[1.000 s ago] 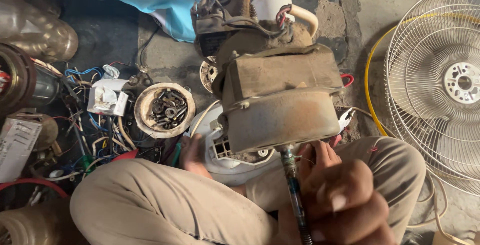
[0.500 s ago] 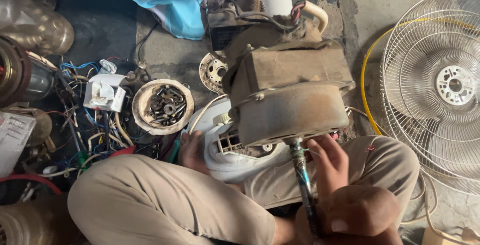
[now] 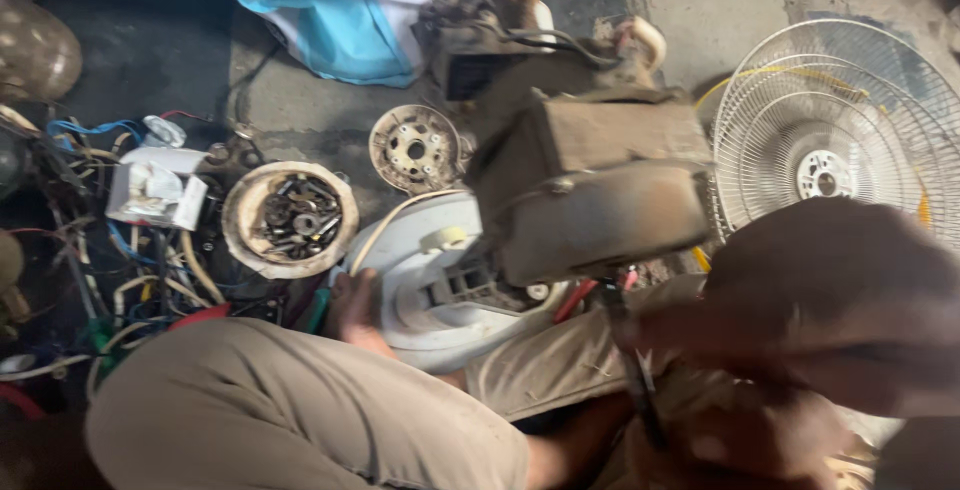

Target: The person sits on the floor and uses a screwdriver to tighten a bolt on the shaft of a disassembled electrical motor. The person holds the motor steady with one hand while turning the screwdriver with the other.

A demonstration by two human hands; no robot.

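Dust and rust cover the big fan motor [image 3: 590, 190], which sits tipped over the person's lap, in the middle of everything. Just below the fan motor, the right hand [image 3: 800, 310] is blurry and is wrapped around a thin dark screwdriver [image 3: 635, 370] that points up at the motor's bottom edge. To the left of the fan motor, the left hand [image 3: 352, 305] touches a white round fan base [image 3: 420, 290]; I cannot tell if it grips. Farther left is a bowl of screws [image 3: 290, 218]. To the right of the fan motor lies a white wire fan guard [image 3: 840, 140] on the floor.
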